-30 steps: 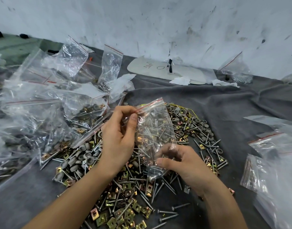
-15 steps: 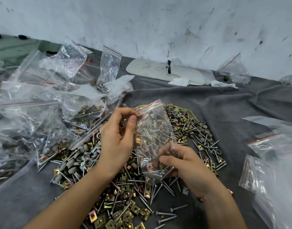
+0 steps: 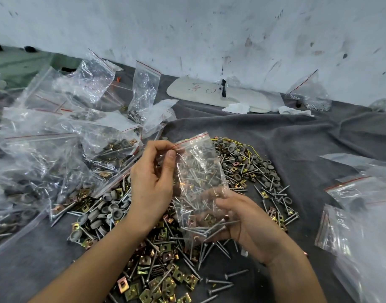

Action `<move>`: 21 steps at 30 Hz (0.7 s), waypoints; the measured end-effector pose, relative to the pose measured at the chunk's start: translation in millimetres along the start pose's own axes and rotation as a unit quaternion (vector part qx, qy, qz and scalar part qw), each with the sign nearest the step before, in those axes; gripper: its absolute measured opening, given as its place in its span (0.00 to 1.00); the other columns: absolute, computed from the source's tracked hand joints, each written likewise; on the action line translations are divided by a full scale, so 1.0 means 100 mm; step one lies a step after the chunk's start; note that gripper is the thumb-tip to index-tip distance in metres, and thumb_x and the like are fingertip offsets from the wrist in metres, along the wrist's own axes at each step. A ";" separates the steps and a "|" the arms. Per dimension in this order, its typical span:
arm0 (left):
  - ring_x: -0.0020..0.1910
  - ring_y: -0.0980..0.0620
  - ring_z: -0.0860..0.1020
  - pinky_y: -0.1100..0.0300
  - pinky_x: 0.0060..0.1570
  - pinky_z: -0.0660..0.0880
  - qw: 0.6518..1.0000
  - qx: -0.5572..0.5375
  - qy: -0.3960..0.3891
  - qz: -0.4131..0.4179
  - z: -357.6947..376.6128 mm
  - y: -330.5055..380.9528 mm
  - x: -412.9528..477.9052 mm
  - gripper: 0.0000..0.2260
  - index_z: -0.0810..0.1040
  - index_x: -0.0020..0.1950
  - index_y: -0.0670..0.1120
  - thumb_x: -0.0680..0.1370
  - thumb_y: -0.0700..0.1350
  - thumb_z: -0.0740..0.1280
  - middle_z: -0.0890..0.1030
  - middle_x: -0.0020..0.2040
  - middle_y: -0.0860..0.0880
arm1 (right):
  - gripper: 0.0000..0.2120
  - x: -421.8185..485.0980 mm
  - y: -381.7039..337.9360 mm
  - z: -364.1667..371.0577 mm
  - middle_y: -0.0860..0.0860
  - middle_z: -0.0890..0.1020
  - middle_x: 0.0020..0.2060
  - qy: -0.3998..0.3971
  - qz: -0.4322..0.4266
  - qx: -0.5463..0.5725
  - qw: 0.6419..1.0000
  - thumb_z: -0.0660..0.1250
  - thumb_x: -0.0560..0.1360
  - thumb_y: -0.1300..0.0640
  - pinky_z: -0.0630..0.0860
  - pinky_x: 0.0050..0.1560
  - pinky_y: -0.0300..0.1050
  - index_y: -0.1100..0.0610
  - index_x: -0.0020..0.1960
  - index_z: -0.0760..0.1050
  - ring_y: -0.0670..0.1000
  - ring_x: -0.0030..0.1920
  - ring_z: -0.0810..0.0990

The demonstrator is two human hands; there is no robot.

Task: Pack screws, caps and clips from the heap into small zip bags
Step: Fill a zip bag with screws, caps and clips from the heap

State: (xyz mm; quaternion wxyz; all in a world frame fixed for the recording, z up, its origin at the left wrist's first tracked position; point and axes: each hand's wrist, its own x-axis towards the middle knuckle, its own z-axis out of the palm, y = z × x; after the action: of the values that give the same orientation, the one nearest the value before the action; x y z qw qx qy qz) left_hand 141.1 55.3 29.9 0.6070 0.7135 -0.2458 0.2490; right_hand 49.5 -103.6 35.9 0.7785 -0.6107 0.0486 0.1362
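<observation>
A grey cloth (image 3: 297,149) covers the work surface beneath both hands. Well to the left of the left hand (image 3: 152,184) lies a crumpled pile of filled bags (image 3: 45,167), several touching the heap (image 3: 161,270) of mixed hardware that spreads under and around both wrists. To the right of the right hand (image 3: 249,224), apart from the heap, sits a stack of flat empty bags (image 3: 362,226). Between the hands, raised above the heap, hangs the small zip bag (image 3: 198,171), upright and slightly tilted, with screws and a few clips inside. The left hand pinches its upper corner at the red zip line between thumb and curled fingers; the right hand curls round its lower end, fingers behind the plastic and thumb in front. Whether the zip is sealed cannot be told through the glare. Loose screws (image 3: 220,282) lie just below the right wrist, grey caps (image 3: 109,211) just left of the left wrist, and brass clips (image 3: 144,291) beside the left forearm.
</observation>
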 end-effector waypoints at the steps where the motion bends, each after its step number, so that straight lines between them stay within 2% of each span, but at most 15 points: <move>1: 0.37 0.60 0.76 0.68 0.34 0.71 1.000 0.000 0.008 0.000 -0.01 -0.01 0.01 0.08 0.71 0.50 0.58 0.80 0.44 0.61 0.78 0.43 0.64 | 0.09 0.00 0.01 -0.01 0.55 0.85 0.42 0.042 -0.029 -0.038 0.998 0.65 0.71 0.56 0.81 0.48 0.57 0.50 0.47 0.81 0.55 0.45 0.84; 3: 0.37 0.59 0.76 0.66 0.35 0.74 1.000 -0.004 0.024 -0.005 -0.02 -0.03 0.03 0.09 0.71 0.50 0.58 0.80 0.42 0.61 0.79 0.42 0.59 | 0.08 0.03 0.01 -0.05 0.53 0.86 0.43 0.190 -0.126 -0.122 0.966 0.67 0.74 0.61 0.81 0.48 0.52 0.50 0.48 0.79 0.53 0.44 0.85; 6: 0.40 0.52 0.77 0.58 0.35 0.77 1.000 0.001 0.020 -0.021 -0.02 -0.03 0.04 0.10 0.71 0.50 0.56 0.81 0.39 0.61 0.79 0.44 0.52 | 0.10 0.05 0.02 -0.16 0.49 0.84 0.40 0.421 -0.227 -0.185 0.858 0.65 0.76 0.63 0.80 0.48 0.47 0.49 0.45 0.79 0.50 0.43 0.83; 8: 0.41 0.51 0.76 0.61 0.36 0.75 1.000 0.012 0.016 -0.014 -0.02 -0.03 0.04 0.06 0.72 0.51 0.51 0.80 0.39 0.61 0.77 0.43 0.53 | 0.11 0.05 0.00 -0.27 0.45 0.83 0.39 0.479 -0.226 -0.240 0.814 0.66 0.76 0.63 0.78 0.47 0.42 0.47 0.42 0.78 0.46 0.43 0.82; 11: 0.41 0.55 0.75 0.64 0.39 0.73 0.999 0.022 0.017 -0.022 -0.01 -0.04 0.04 0.04 0.72 0.52 0.48 0.79 0.43 0.60 0.78 0.45 0.51 | 0.11 0.12 -0.04 -0.42 0.41 0.81 0.38 0.458 -0.170 -0.330 0.808 0.67 0.76 0.62 0.70 0.39 0.31 0.47 0.41 0.78 0.41 0.42 0.79; 13: 0.41 0.56 0.75 0.66 0.39 0.73 0.999 0.022 0.014 -0.029 -0.01 -0.05 0.04 0.04 0.72 0.52 0.48 0.79 0.44 0.59 0.78 0.45 0.50 | 0.09 0.22 -0.09 -0.43 0.41 0.80 0.37 0.428 -0.137 -0.405 0.796 0.68 0.75 0.61 0.69 0.38 0.29 0.48 0.42 0.78 0.39 0.40 0.77; 16: 0.39 0.54 0.74 0.69 0.35 0.71 0.999 0.008 0.010 -0.036 -0.01 -0.04 0.04 0.03 0.71 0.50 0.51 0.79 0.44 0.59 0.77 0.43 0.49 | 0.03 0.37 -0.07 -0.35 0.46 0.81 0.44 0.357 -0.123 -0.498 0.781 0.69 0.75 0.58 0.74 0.50 0.40 0.51 0.48 0.80 0.47 0.48 0.78; 19: 0.37 0.54 0.74 0.70 0.33 0.71 0.999 -0.003 0.008 -0.035 -0.01 -0.03 0.04 0.07 0.70 0.48 0.56 0.79 0.43 0.59 0.77 0.42 0.47 | 0.10 0.42 0.05 -0.28 0.46 0.78 0.52 0.313 -0.134 -0.571 0.747 0.67 0.76 0.55 0.69 0.59 0.45 0.52 0.57 0.78 0.49 0.57 0.71; 21: 0.35 0.57 0.73 0.69 0.32 0.69 0.999 0.005 0.005 -0.034 -0.02 -0.05 0.04 0.07 0.70 0.47 0.56 0.79 0.43 0.59 0.77 0.41 0.48 | 0.14 0.42 0.10 -0.29 0.47 0.76 0.55 0.301 -0.121 -0.600 0.731 0.66 0.76 0.55 0.68 0.62 0.49 0.52 0.62 0.77 0.50 0.59 0.69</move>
State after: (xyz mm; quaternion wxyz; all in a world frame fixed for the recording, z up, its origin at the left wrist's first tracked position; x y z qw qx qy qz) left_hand 147.5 57.6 28.9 0.6128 0.7234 -0.2166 0.2329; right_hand 89.5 -122.7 9.0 0.2041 -0.9606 0.1143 -0.1498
